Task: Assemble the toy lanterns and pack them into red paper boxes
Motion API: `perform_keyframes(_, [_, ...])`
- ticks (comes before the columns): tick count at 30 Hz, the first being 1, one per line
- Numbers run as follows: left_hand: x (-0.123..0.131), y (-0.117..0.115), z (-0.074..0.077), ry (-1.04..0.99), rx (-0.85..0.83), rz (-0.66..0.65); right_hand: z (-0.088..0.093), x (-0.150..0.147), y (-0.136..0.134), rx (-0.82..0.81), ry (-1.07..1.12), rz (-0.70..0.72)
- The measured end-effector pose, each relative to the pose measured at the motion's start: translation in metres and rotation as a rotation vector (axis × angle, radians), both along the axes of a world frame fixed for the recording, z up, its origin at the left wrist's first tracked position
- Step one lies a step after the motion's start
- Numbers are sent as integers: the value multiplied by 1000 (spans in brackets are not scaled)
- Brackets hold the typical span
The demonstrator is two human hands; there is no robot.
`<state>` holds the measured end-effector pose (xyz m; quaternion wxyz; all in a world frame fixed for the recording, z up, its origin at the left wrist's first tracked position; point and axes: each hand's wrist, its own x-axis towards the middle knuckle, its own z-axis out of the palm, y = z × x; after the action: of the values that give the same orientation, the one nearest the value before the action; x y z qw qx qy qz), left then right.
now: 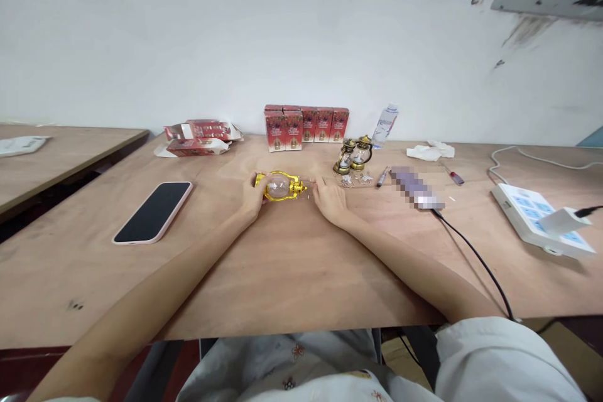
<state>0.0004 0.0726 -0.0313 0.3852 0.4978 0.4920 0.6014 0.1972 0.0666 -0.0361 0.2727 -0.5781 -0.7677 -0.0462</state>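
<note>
A small gold toy lantern (279, 186) with a clear globe lies on its side, its base to the left and its cap to the right. My left hand (253, 198) is closed round the lantern's base. My right hand (330, 202) is just right of the cap, resting low at the table with its fingers drawn together. Whatever they pinch, if anything, is too small to make out. Beyond the right hand stand two bronze-coloured lanterns (360, 154), with small wire-like pieces (347, 181) in front of them.
Red printed boxes (293, 132) stand against the wall, with opened packaging (200, 138) to their left. A phone (153, 213) lies left. On the right are a bottle (386, 124), tissue (429, 151), a screwdriver (455, 177), a cabled phone (414, 187) and a power strip (532, 213).
</note>
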Motion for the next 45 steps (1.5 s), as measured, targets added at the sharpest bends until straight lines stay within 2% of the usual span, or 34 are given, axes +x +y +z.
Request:
perform_keyframes(3, [2, -1, -1, 0, 2, -56, -1, 3, 5, 12, -83, -62])
perform_keyframes(6, [3, -2, -2, 93, 25, -107, -1, 9, 10, -4, -115, -92])
perform_keyframes(12, [3, -3, -7, 272, 49, -134, 1, 16, 12, 19, -40, -78])
perform_keyframes(17, [-1, -2, -12, 480, 143, -16, -3, 16, 6, 207, 68, 92])
perform_keyframes(22, [0, -9, -4, 628, 157, 43, -9, 16, 0, 359, 82, 325])
perform_keyframes(26, [2, -13, 0, 579, 171, -28, -12, 12, -8, 439, -49, 508])
perform_keyframes(30, [0, -8, -4, 536, 146, -111, -10, 5, -15, 481, -230, 611])
perform_keyframes(34, [-2, 0, -11, 451, 111, -241, -6, 0, -17, 477, -345, 600])
perform_keyframes(37, [-1, 3, -14, 401, 91, -274, -6, 0, -17, 442, -346, 622])
perform_keyframes(41, [-5, 4, -10, 453, 60, -270, -8, 0, -15, 424, -303, 719])
perform_keyframes(43, [-12, 7, -6, 483, 65, -312, -8, 0, -14, 418, -283, 713])
perform_keyframes(45, [-25, 14, -3, 416, 88, -322, -8, 0, -15, 419, -266, 668])
